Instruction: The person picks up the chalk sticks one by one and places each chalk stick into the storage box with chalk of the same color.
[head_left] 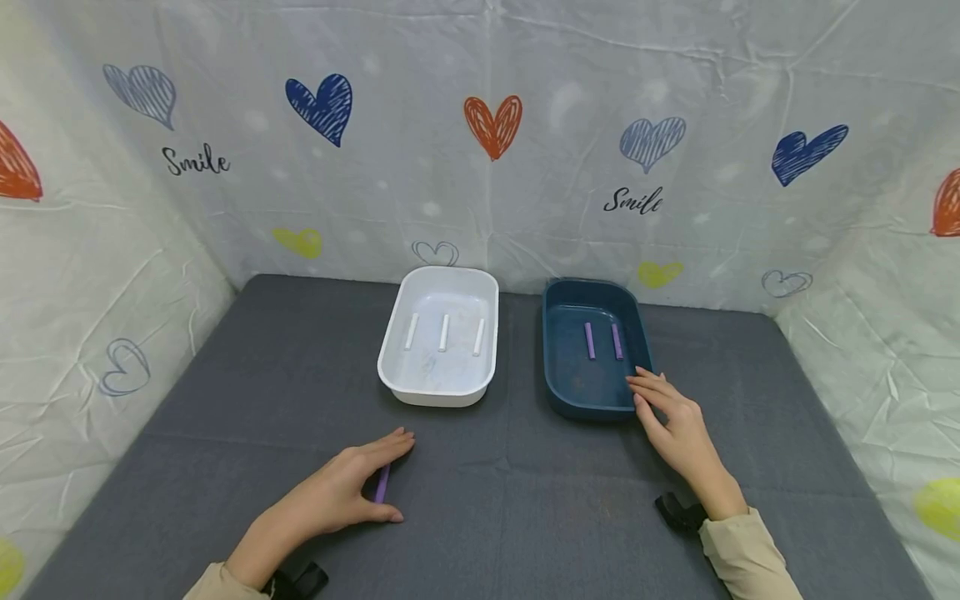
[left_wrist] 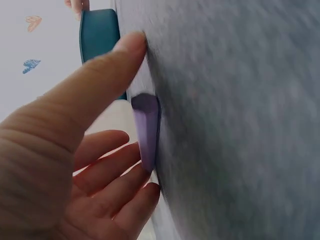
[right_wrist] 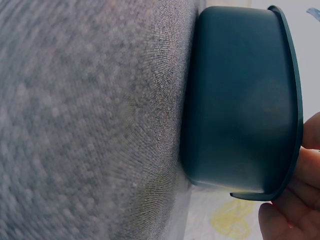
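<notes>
My left hand (head_left: 339, 485) is low over the table with thumb and fingers spread around a purple stick (head_left: 382, 483) that looks like chalk. In the left wrist view the same purple stick (left_wrist: 146, 130) has its near end free of the thumb; fingertips are close to its far end, contact unclear. At the near right corner of a dark blue tray (head_left: 551, 367), my right hand (head_left: 678, 425) rests its fairly straight fingers on the rim. Two purple sticks (head_left: 589, 342) lie side by side inside that tray. The right wrist view has fingers (right_wrist: 305, 175) against the tray's rim.
Left of the blue tray stands a white tray (head_left: 438, 392) with three white sticks (head_left: 443, 333) in it. A grey cloth (head_left: 525, 517) covers the table. Behind and at both sides hangs a pale curtain (head_left: 420, 192) printed with hearts.
</notes>
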